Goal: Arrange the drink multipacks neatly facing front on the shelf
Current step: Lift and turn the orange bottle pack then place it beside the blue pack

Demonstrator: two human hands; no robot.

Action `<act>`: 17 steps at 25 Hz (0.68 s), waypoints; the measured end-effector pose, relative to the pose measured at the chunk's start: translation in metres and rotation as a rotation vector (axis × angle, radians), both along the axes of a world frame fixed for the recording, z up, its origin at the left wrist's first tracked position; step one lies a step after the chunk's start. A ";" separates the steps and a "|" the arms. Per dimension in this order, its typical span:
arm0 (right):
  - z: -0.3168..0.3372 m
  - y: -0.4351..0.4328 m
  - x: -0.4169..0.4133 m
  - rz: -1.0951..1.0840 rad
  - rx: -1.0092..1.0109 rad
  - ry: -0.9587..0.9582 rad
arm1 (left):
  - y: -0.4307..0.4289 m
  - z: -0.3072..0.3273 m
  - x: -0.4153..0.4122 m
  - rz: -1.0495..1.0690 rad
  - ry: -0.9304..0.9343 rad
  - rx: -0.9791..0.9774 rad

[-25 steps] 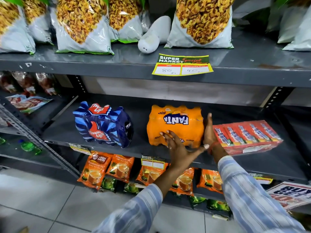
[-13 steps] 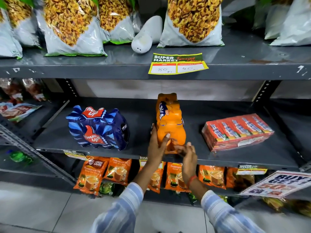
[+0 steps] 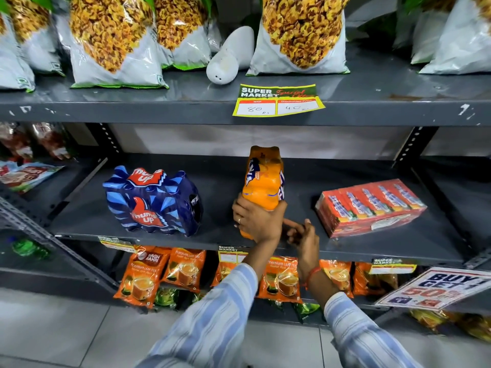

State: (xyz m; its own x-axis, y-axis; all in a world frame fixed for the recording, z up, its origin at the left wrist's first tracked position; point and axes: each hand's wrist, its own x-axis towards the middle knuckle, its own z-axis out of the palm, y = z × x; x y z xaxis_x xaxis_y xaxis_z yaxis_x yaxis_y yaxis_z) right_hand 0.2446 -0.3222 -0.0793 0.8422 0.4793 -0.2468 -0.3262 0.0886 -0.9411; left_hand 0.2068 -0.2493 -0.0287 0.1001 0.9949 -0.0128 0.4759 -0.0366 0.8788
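top shelf has big snack bags [image 3: 118, 41] of yellow-brown crunchy stuff lined up, with a white plastic thing [image 3: 230, 55] lying tilted between two of them; a yellow price tag [image 3: 278, 100] on the shelf edge reads 80 and 40; down on the lowest shelf there's a row of orange tea packets [image 3: 142, 277] leaning forward, some green packets [image 3: 166, 298] under them; a tilted promo sign [image 3: 435, 288] says buy, get, 50%, at far right; the floor [image 3: 53, 333] is pale tiles
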 end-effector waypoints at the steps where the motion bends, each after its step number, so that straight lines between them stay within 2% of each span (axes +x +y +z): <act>1: -0.002 -0.002 0.001 0.051 -0.031 -0.029 | 0.009 -0.001 -0.009 -0.046 -0.026 0.019; 4: 0.009 0.002 0.012 0.158 -0.157 -0.025 | 0.048 -0.005 -0.045 -0.318 -0.061 0.032; 6: 0.016 0.007 0.023 0.105 -0.177 0.034 | 0.074 -0.004 -0.071 -0.506 -0.093 -0.046; 8: 0.020 0.009 0.035 -0.035 -0.192 0.007 | 0.091 -0.004 -0.090 -0.588 -0.123 -0.131; 10: 0.021 0.010 0.046 -0.107 -0.254 -0.117 | 0.098 -0.006 -0.105 -0.565 -0.108 -0.111; 12: 0.026 0.011 0.049 -0.028 -0.326 -0.212 | 0.100 -0.010 -0.116 -0.496 -0.134 -0.042; 15: 0.032 0.019 0.040 0.216 -0.226 -0.139 | 0.093 -0.012 -0.125 -0.410 -0.233 0.009; 17: 0.027 0.023 0.031 0.301 -0.209 -0.133 | 0.084 -0.011 -0.126 -0.351 -0.246 0.034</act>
State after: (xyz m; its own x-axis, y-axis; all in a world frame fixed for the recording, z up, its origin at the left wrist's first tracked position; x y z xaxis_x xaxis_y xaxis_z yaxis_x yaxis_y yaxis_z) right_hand 0.2760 -0.2990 -0.0518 0.7029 0.6608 -0.2633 -0.1822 -0.1906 -0.9646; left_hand 0.0813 -0.1657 -0.0393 0.4289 0.8993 0.0858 0.2056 -0.1896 0.9601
